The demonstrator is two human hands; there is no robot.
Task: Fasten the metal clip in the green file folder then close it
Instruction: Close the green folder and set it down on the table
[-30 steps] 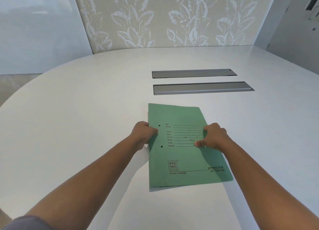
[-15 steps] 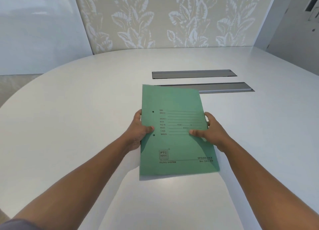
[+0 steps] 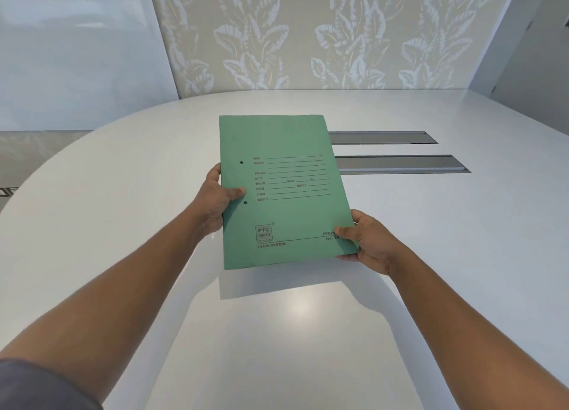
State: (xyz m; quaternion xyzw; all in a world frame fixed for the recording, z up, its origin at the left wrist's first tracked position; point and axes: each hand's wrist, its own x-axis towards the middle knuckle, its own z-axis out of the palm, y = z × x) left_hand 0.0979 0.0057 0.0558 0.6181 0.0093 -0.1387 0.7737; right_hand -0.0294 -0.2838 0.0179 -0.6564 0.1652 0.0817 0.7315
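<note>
While held shut above surface [image 3: 308,332]: green file folder [image 3: 286,191], long axis vertical in frame; left hand [image 3: 217,200] pinching spine edge, right hand [image 3: 366,243] pinching lower-right opening corner

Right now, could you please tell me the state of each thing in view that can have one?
green file folder: closed, lifted off the table, tilted, printed cover facing the camera.
left hand: gripping the folder's punched left edge.
right hand: gripping the folder's lower right corner.
table slots: both shut, flush with the table.
metal clip: hidden inside; cannot tell.
</note>
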